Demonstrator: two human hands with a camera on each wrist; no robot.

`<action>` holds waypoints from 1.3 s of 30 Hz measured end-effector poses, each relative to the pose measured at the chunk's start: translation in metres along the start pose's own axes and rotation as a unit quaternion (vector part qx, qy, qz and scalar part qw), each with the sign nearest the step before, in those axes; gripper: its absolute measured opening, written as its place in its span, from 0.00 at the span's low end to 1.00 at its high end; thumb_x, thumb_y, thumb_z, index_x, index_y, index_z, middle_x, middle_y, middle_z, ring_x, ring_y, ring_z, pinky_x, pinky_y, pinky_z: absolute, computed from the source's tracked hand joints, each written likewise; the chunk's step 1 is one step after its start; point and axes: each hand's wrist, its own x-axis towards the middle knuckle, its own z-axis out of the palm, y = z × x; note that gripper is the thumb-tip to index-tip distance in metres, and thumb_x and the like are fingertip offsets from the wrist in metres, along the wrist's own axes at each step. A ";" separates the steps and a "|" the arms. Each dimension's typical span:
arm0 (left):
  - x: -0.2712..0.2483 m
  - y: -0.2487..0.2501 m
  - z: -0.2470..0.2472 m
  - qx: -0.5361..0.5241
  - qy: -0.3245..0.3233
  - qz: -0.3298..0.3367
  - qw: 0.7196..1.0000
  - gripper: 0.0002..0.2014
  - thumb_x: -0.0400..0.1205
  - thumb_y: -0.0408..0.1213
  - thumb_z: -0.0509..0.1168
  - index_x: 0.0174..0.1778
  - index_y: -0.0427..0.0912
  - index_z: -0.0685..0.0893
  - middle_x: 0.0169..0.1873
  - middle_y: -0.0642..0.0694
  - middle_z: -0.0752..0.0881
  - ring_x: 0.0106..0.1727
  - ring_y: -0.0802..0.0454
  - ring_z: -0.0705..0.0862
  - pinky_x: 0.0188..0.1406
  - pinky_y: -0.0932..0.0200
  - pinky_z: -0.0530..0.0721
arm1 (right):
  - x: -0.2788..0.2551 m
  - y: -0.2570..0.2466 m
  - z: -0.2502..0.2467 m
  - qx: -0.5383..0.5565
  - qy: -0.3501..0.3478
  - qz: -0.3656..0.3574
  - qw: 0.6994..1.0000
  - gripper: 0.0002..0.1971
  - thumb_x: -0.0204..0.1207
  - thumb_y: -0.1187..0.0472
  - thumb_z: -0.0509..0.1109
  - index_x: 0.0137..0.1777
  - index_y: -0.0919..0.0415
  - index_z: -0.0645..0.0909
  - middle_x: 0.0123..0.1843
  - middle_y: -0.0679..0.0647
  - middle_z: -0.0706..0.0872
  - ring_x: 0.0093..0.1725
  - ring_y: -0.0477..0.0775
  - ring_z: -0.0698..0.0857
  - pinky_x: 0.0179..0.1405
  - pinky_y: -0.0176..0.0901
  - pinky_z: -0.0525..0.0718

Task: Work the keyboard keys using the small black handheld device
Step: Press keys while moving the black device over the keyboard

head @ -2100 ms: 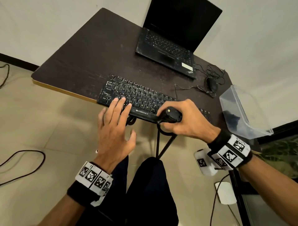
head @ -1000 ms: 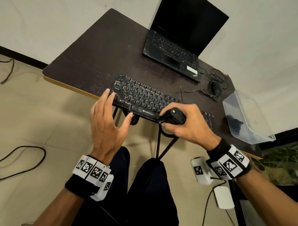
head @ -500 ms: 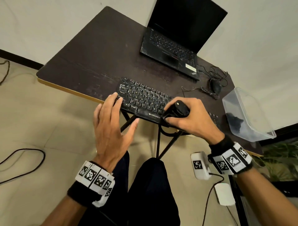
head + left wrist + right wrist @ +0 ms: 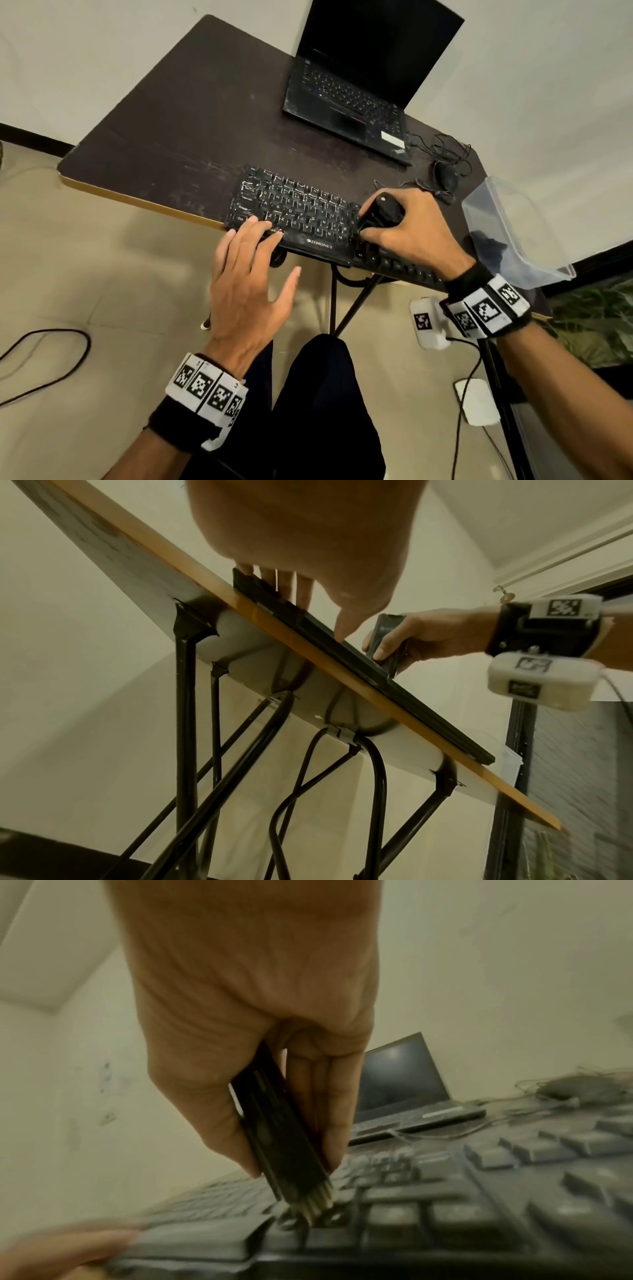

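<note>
A black keyboard lies at the front edge of the dark table. My right hand grips a small black handheld device over the keyboard's right-middle part. In the right wrist view the black device points down and its pale bristled tip touches the keys of the keyboard. My left hand lies flat with straight fingers resting on the keyboard's lower left keys, thumb spread out. The left wrist view shows the keyboard from below the table edge, with the device held beside it.
An open black laptop stands at the back of the table. A black mouse with tangled cable lies to its right. A clear plastic tub sits at the right edge. Cables and a white adapter lie on the floor.
My right hand has carried the device from the keyboard's front edge up onto the keys. My left hand has stayed on the keyboard's left end, and the keyboard has slid to the right.
</note>
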 end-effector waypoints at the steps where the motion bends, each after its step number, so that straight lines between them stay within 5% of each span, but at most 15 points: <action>1: 0.000 0.001 0.000 -0.001 -0.003 0.000 1.000 0.26 0.84 0.46 0.73 0.75 0.35 0.82 0.79 0.39 0.79 0.87 0.41 0.71 0.91 0.39 0.61 | -0.005 -0.004 0.003 -0.004 -0.020 -0.026 0.999 0.11 0.65 0.59 0.87 0.45 0.45 0.92 0.43 0.42 0.95 0.47 0.46 0.93 0.56 0.51 0.92; 7: -0.001 0.002 -0.001 -0.015 -0.013 0.000 1.000 0.28 0.83 0.44 0.75 0.77 0.34 0.81 0.81 0.38 0.78 0.89 0.41 0.69 0.92 0.38 0.59 | 0.009 0.000 0.001 0.007 0.019 0.006 1.000 0.11 0.65 0.59 0.87 0.43 0.44 0.91 0.42 0.43 0.95 0.46 0.46 0.93 0.57 0.53 0.92; 11: -0.001 0.003 -0.001 -0.025 -0.005 -0.004 1.000 0.28 0.82 0.41 0.76 0.76 0.34 0.81 0.81 0.39 0.78 0.89 0.41 0.69 0.90 0.35 0.63 | -0.005 -0.007 0.006 0.004 -0.043 -0.038 0.998 0.12 0.65 0.59 0.87 0.45 0.44 0.92 0.41 0.43 0.95 0.43 0.45 0.94 0.54 0.51 0.93; 15: -0.002 0.003 -0.001 -0.029 -0.006 0.005 1.000 0.28 0.82 0.41 0.77 0.77 0.34 0.81 0.81 0.39 0.78 0.89 0.42 0.68 0.89 0.34 0.64 | 0.011 0.008 -0.007 0.002 0.043 0.025 0.999 0.12 0.64 0.58 0.88 0.42 0.43 0.91 0.43 0.41 0.95 0.48 0.46 0.93 0.59 0.56 0.92; 19: -0.003 0.002 0.001 -0.035 0.002 0.007 0.999 0.29 0.80 0.39 0.78 0.76 0.34 0.81 0.81 0.39 0.78 0.89 0.42 0.68 0.89 0.33 0.65 | -0.010 0.007 -0.001 0.015 -0.028 -0.008 0.999 0.12 0.65 0.59 0.88 0.45 0.43 0.92 0.43 0.44 0.96 0.45 0.46 0.94 0.54 0.52 0.93; 25: -0.005 0.009 -0.001 -0.064 0.027 0.048 0.996 0.26 0.80 0.35 0.73 0.75 0.32 0.83 0.79 0.37 0.80 0.87 0.39 0.72 0.88 0.33 0.67 | 0.000 0.016 -0.001 0.005 0.062 0.077 0.995 0.10 0.64 0.56 0.88 0.43 0.46 0.92 0.42 0.43 0.94 0.48 0.49 0.93 0.51 0.45 0.88; 32: -0.017 0.020 0.014 -0.109 -0.045 0.115 0.986 0.30 0.79 0.36 0.74 0.79 0.33 0.82 0.79 0.40 0.80 0.86 0.42 0.74 0.89 0.34 0.67 | -0.002 0.014 0.003 0.001 0.105 0.151 0.983 0.11 0.65 0.51 0.88 0.42 0.54 0.90 0.42 0.49 0.94 0.47 0.56 0.92 0.50 0.50 0.90; 39: -0.019 0.025 0.016 -0.036 -0.114 0.096 0.988 0.43 0.73 0.41 0.79 0.87 0.39 0.74 0.84 0.43 0.73 0.89 0.43 0.67 0.86 0.37 0.66 | -0.008 0.001 0.011 -0.029 0.065 0.132 0.989 0.13 0.63 0.50 0.85 0.43 0.55 0.91 0.39 0.49 0.93 0.44 0.57 0.91 0.47 0.49 0.90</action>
